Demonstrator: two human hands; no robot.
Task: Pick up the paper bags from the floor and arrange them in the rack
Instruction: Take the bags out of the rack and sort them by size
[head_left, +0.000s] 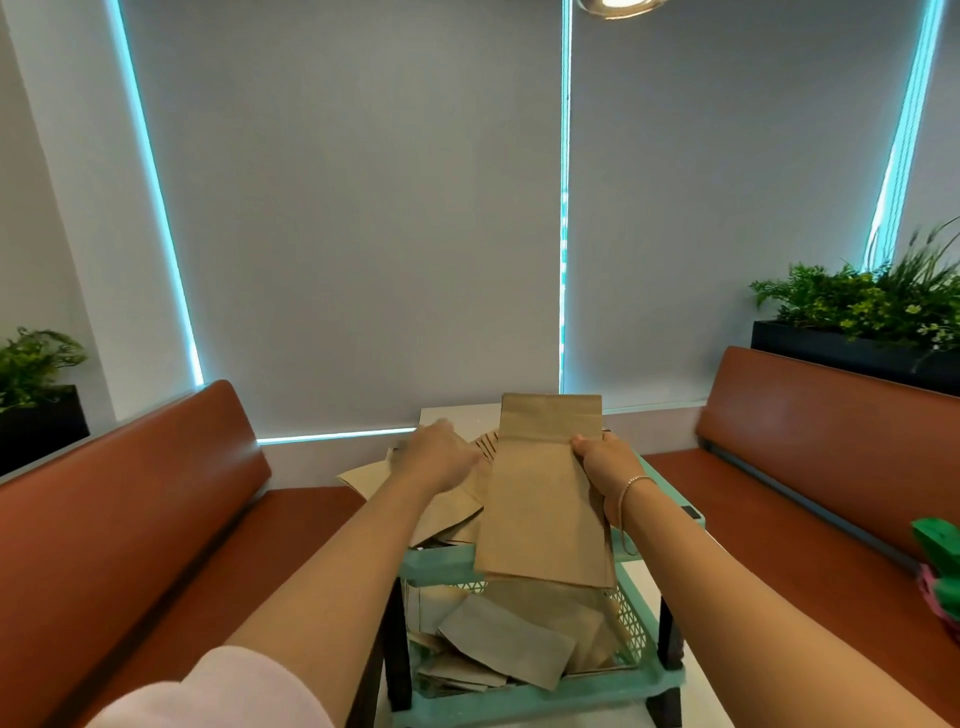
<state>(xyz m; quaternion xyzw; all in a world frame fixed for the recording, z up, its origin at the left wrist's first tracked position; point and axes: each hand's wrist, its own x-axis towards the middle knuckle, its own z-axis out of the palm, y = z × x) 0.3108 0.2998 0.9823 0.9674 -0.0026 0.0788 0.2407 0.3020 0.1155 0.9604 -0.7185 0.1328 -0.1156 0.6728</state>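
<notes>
Paper bag (540, 499): flat, held over the rack (644, 675) top tier, your right hand (605, 470) fingers pinching its right edge. Left hand (441, 457) rests open-fingered on the stacked bags (457, 509). Placing step; next, lay it squarely on that stack.

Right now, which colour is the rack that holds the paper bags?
Mint green rack, seen in the head view.

Café or restaurant booth: facing brown padded benches (130, 499), white table (457, 415), planter boxes (852, 353), roller blinds (353, 208).
</notes>
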